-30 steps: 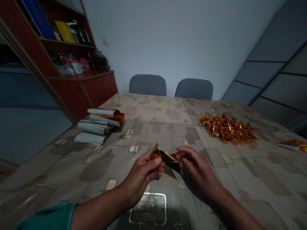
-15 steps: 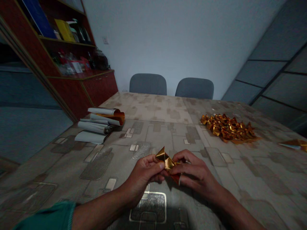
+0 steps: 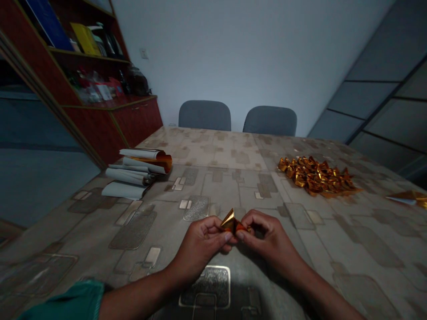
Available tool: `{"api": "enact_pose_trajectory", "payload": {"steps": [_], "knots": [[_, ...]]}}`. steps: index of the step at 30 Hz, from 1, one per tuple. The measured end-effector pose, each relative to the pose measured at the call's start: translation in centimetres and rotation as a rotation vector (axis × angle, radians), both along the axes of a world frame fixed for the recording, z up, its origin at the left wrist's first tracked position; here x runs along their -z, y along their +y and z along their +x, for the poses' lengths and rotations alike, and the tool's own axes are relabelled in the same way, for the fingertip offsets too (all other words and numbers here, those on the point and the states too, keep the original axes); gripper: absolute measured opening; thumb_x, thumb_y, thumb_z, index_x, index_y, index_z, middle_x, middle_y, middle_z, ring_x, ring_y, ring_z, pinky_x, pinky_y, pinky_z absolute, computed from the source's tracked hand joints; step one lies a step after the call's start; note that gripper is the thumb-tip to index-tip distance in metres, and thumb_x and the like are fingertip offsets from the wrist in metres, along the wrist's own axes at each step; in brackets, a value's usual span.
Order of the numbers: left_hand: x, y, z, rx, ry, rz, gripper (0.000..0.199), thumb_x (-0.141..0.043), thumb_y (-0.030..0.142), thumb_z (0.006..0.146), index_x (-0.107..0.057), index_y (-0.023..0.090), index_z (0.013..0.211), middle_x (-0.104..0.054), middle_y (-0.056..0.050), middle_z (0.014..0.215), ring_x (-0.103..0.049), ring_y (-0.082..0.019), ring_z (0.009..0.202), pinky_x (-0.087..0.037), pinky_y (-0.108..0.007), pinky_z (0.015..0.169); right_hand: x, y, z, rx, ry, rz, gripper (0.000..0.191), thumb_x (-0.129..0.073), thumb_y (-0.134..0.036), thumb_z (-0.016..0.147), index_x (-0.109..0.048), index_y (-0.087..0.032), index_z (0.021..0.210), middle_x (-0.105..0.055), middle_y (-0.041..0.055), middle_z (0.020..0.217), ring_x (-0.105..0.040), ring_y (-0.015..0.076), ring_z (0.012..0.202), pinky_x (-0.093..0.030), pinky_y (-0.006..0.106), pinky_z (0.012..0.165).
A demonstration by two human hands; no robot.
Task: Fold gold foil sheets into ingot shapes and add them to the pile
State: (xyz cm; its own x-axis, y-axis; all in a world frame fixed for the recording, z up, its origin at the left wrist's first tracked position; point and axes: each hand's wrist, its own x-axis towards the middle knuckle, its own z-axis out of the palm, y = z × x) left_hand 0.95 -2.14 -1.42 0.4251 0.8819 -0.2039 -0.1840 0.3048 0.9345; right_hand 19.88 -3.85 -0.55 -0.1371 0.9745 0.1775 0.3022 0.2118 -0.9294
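Note:
Between my two hands, above the near part of the table, is a small folded piece of gold foil paper (image 3: 228, 221) with a raised pointed tip. My left hand (image 3: 205, 235) pinches its left side, thumb in front and fingers behind. On the other side, my right hand (image 3: 262, 229) is closed on the right end, its thumb pressed against an orange-tinted fold. My fingers cover much of the paper's lower part. Farther off to the right lies a cluster of folded gold foil pieces (image 3: 318, 175). At the left rests a stack of bent foil-paper sheets (image 3: 133, 171), pale on the outside and gold inside.
A patterned cloth covers the table (image 3: 227, 171). One more gold piece (image 3: 408, 198) lies at the right edge. Two grey chairs (image 3: 204, 115) stand behind the table, by the wall. At the left is a red-brown cabinet (image 3: 133, 118) with items on its shelves.
My right hand has shifted its grip, its thumb now pressing the front of the folded paper. The paper has turned, and the flap that hung below on the right no longer shows.

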Motion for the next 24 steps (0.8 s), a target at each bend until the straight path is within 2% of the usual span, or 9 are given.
{"api": "enact_pose_trajectory", "payload": {"steps": [7, 11, 15, 24], "knots": [[0.3, 0.3, 0.0, -0.029, -0.039, -0.063, 0.043, -0.090, 0.046, 0.067, -0.071, 0.013, 0.087, -0.078, -0.005, 0.079, -0.071, -0.014, 0.073, -0.055, -0.024, 0.068, -0.7, -0.3, 0.2, -0.122, 0.156, 0.007, 0.021, -0.063, -0.032, 0.094, -0.069, -0.020, 0.079, -0.063, 0.0020, 0.079, -0.057, 0.0163, 0.073, -0.042, 0.030, 0.067], [0.2, 0.3, -0.1, -0.025, -0.016, -0.108, 0.042, -0.093, 0.045, 0.062, -0.070, 0.013, 0.078, -0.076, -0.004, 0.075, -0.069, -0.013, 0.070, -0.055, -0.024, 0.070, -0.3, -0.2, 0.0, -0.056, -0.002, 0.124, 0.021, -0.063, -0.022, 0.090, -0.064, -0.020, 0.070, -0.061, 0.0026, 0.079, -0.058, 0.0172, 0.074, -0.043, 0.029, 0.067], [0.2, 0.2, 0.0, -0.024, 0.041, -0.052, 0.037, -0.090, 0.042, 0.063, -0.072, 0.012, 0.076, -0.076, -0.006, 0.075, -0.068, -0.014, 0.070, -0.053, -0.024, 0.068, 0.3, -0.1, -0.2, 0.014, -0.119, 0.169, 0.021, -0.063, -0.018, 0.089, -0.061, -0.019, 0.069, -0.061, 0.0028, 0.076, -0.059, 0.0173, 0.071, -0.043, 0.028, 0.063], [0.8, 0.2, -0.2, -0.021, 0.082, 0.015, 0.027, -0.084, 0.036, 0.069, -0.073, 0.013, 0.076, -0.072, -0.002, 0.068, -0.064, -0.013, 0.065, -0.049, -0.023, 0.064, 0.3, -0.7, -0.2, -0.045, -0.247, 0.316, 0.016, -0.064, -0.020, 0.096, -0.067, -0.019, 0.081, -0.057, 0.0015, 0.078, -0.057, 0.0158, 0.070, -0.044, 0.026, 0.063]]}}
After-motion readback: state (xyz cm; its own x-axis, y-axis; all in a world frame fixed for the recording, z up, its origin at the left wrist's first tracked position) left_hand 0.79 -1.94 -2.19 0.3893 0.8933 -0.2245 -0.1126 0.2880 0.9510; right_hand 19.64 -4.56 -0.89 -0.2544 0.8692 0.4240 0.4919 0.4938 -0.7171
